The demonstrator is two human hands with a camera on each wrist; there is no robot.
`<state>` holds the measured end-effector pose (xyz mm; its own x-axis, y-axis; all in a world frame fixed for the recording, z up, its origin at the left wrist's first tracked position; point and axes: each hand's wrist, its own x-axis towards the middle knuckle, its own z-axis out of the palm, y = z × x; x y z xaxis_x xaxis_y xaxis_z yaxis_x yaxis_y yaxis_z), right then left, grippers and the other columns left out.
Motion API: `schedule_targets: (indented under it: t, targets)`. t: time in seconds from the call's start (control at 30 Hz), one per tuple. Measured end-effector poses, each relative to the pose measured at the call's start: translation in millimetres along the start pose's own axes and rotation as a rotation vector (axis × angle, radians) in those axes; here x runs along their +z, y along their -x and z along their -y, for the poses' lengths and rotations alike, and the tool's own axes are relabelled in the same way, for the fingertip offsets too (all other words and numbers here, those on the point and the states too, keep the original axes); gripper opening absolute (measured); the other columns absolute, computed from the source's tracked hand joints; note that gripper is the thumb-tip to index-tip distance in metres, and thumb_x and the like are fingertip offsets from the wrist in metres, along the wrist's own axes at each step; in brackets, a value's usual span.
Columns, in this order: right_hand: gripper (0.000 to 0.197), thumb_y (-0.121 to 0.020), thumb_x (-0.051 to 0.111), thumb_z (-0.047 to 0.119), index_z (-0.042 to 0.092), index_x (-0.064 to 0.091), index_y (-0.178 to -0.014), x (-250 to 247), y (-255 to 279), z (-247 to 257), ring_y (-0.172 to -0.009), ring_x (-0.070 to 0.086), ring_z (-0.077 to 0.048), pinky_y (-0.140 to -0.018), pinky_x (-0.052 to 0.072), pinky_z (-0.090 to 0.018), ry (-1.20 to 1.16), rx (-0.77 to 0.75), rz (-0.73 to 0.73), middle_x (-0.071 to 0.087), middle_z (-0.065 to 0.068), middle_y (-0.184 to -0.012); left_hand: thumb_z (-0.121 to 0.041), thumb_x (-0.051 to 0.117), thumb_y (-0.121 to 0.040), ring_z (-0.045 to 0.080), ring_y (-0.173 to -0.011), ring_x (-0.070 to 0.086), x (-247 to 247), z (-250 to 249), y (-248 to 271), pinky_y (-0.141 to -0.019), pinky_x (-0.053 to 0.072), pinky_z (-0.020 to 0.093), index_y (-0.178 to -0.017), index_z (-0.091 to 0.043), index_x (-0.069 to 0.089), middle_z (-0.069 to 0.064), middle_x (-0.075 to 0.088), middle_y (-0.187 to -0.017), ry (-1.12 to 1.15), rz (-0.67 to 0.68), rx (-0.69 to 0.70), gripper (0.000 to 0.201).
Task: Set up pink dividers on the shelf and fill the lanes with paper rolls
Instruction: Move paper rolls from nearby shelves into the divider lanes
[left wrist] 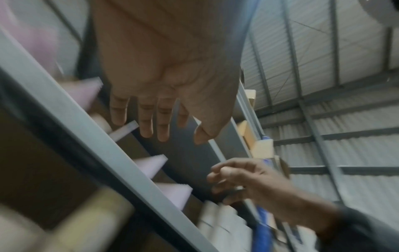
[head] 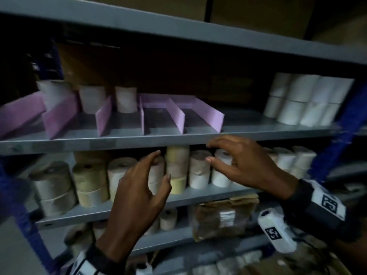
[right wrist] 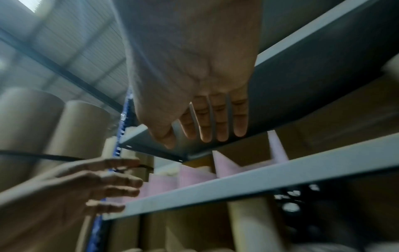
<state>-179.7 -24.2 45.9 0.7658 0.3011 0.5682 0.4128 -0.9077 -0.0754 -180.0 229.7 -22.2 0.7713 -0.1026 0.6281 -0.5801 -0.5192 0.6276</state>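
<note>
Several pink dividers (head: 179, 116) stand upright on the grey middle shelf (head: 119, 140) and split it into lanes. The three left lanes each hold a paper roll (head: 92, 98) at the back, and the two right lanes are bare. A stack of white rolls (head: 305, 98) sits at the shelf's right end. My left hand (head: 162, 165) hovers below the shelf's front edge, fingers spread and holding nothing. My right hand (head: 210, 152) is just under that edge, also spread and holding nothing. The wrist views show both palms bare (left wrist: 168, 127) (right wrist: 205, 133) with the dividers (right wrist: 224, 165) beyond.
The lower shelf is packed with cream, yellow and white rolls (head: 178, 167) right behind my hands. A brown wrapped package (head: 224, 217) lies on the shelf below that. Blue uprights (head: 347, 124) frame the rack, and cardboard boxes (head: 258, 10) sit on top.
</note>
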Motion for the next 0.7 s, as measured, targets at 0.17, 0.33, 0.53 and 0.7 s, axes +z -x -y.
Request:
schedule_targets:
  t: [0.17, 0.33, 0.53, 0.7]
  targets:
    - [0.049, -0.085, 0.053, 0.061, 0.031, 0.061, -0.122, -26.9, 49.5, -43.5, -0.086, 0.055, 0.006, -0.08, 0.048, -0.021, 0.086, 0.161, 0.091, 0.066, 0.014, -0.114, -0.034, 0.069, -0.089, 0.01, -0.076, 0.058, 49.4, -38.1, 10.1, -0.074, 0.049, 0.031, -0.138, -0.03, 0.052, -0.014, 0.064, -0.123, 0.069, 0.084, 0.076, 0.052]
    - [0.054, -0.082, 0.046, 0.067, 0.034, 0.058, -0.124, -59.6, 76.9, -103.7, -0.093, 0.059, -0.001, -0.08, 0.052, -0.028, 0.145, 0.28, 0.121, 0.064, 0.016, -0.114, -0.038, 0.07, -0.089, 0.0, -0.11, 0.06, 108.0, -76.1, -1.4, -0.083, 0.051, 0.029, -0.141, -0.034, 0.05, -0.024, 0.059, -0.125, 0.121, 0.162, 0.126, 0.056]
    - [0.06, -0.077, 0.047, 0.068, 0.03, 0.061, -0.121, -104.2, 95.7, -198.1, -0.106, 0.063, -0.006, -0.086, 0.054, -0.031, 0.176, 0.377, 0.082, 0.067, 0.014, -0.117, -0.041, 0.067, -0.089, 0.001, -0.106, 0.061, 200.2, -135.4, -43.2, -0.087, 0.051, 0.028, -0.14, -0.042, 0.046, -0.026, 0.06, -0.122, 0.178, 0.197, 0.182, 0.055]
    - [0.061, -0.075, 0.048, 0.072, 0.033, 0.059, -0.121, -139.6, 93.6, -273.5, -0.097, 0.063, 0.0, -0.08, 0.056, -0.03, 0.166, 0.433, -0.005, 0.066, 0.017, -0.116, -0.043, 0.065, -0.09, 0.003, -0.119, 0.056, 269.1, -179.6, -88.5, -0.097, 0.051, 0.035, -0.144, -0.041, 0.042, -0.021, 0.058, -0.121, 0.193, 0.243, 0.23, 0.058]
